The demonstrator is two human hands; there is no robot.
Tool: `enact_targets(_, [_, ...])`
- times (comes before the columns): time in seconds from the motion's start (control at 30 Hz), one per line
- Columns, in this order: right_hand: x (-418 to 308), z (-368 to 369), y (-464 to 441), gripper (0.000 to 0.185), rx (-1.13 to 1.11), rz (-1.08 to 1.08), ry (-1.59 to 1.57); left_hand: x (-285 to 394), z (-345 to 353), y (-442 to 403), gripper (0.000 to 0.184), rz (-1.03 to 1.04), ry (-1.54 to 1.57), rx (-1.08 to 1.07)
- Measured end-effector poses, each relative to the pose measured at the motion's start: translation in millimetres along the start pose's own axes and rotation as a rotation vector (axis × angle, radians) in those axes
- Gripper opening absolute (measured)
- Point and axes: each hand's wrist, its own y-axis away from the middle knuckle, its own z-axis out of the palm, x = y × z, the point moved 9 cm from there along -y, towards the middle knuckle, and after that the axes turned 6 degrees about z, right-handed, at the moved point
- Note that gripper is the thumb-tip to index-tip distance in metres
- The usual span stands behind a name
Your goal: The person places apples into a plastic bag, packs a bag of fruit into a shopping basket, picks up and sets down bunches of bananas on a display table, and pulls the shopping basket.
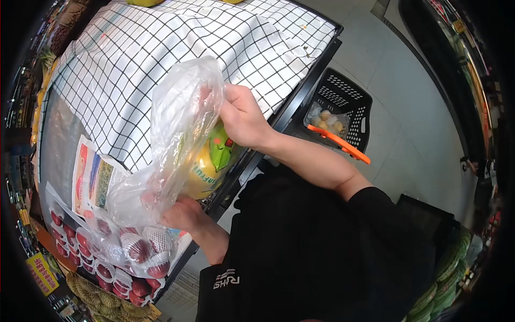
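Observation:
A clear plastic bag is stretched between my two hands over the display stand. My right hand grips its upper end, fingers curled into the film. Lower down, my left hand holds the other end, its fingers partly seen through the plastic. Against the bag, between my hands, is a round yellow item with a green leaf-shaped cartoon face and green lettering, like a printed fruit wrapper. I cannot tell whether it lies inside the bag or behind it.
A white checked cloth covers much of the stand. Red fruits in foam nets fill its near-left corner, with durians below. On the floor, a black basket with an orange handle holds a bag of round yellowish produce.

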Motion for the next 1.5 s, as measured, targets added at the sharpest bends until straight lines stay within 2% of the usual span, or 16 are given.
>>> enact_targets(0.07, [-6, 4, 9, 0.028, -0.007, -0.015, -0.063, 5, 4, -2, 0.027, -0.025, -0.022, 0.024])
enact_targets(0.17, [-13, 0, 24, 0.027, -0.003, 0.015, -0.055, 34, 24, -1, 0.032, 0.259, -0.272, -0.098])
enact_targets(0.2, [-9, 0, 27, 0.027, -0.016, 0.081, -0.102, 36, 33, -1, 0.034, 0.252, -0.234, -0.165])
enact_targets(0.37, [-4, -24, 40, 0.029, 0.096, 0.006, -0.031, 34, 50, 15, 0.036, 0.201, -0.249, -0.357])
enact_targets(0.47, [-17, -36, 50, 0.029, 0.162, -0.021, -0.057, 38, 50, 28, 0.035, 0.162, -0.312, -0.271])
enact_targets(0.57, [-30, -49, 58, 0.029, 0.171, -0.009, 0.013, 34, 50, 39, 0.032, 0.024, -0.112, -0.229])
enact_targets(0.67, [-49, -68, 74, 0.028, 0.146, 0.036, 0.043, 35, 83, 63, 0.043, -0.06, 0.141, -0.505])
enact_targets(0.7, [-55, -79, 79, 0.028, 0.193, -0.014, 0.072, 39, 98, 73, 0.04, 0.014, 0.065, -0.629])
enact_targets(0.77, [-64, -105, 92, 0.029, 0.236, -0.042, 0.061, 43, 120, 95, 0.038, 0.091, -0.013, -0.758])
enact_targets(0.87, [-98, -148, 120, 0.029, 0.329, -0.113, 0.185, 35, 143, 128, 0.033, 0.081, -0.202, -0.747])
enact_targets(1.07, [-144, -270, 206, 0.024, 0.578, -0.161, 0.24, 14, 233, 230, 0.02, -0.315, 0.049, -0.843])
enact_targets(1.13, [-155, -314, 239, 0.022, 0.678, -0.203, 0.23, 12, 266, 275, 0.019, -0.328, 0.173, -0.9])
enact_targets(1.23, [-166, -377, 287, 0.021, 0.699, -0.199, 0.203, 2, 301, 343, 0.018, -0.432, 0.024, -0.946])
enact_targets(1.27, [-170, -419, 311, 0.021, 0.775, -0.188, 0.219, -5, 315, 391, 0.021, -0.565, 0.076, -0.951])
enact_targets(1.4, [-165, -497, 379, 0.015, 0.964, -0.118, 0.297, -15, 337, 478, 0.022, -0.68, 0.127, -1.097])
enact_targets(1.5, [-154, -540, 413, 0.016, 1.037, -0.052, 0.285, -37, 336, 527, 0.026, -0.629, 0.026, -1.205])
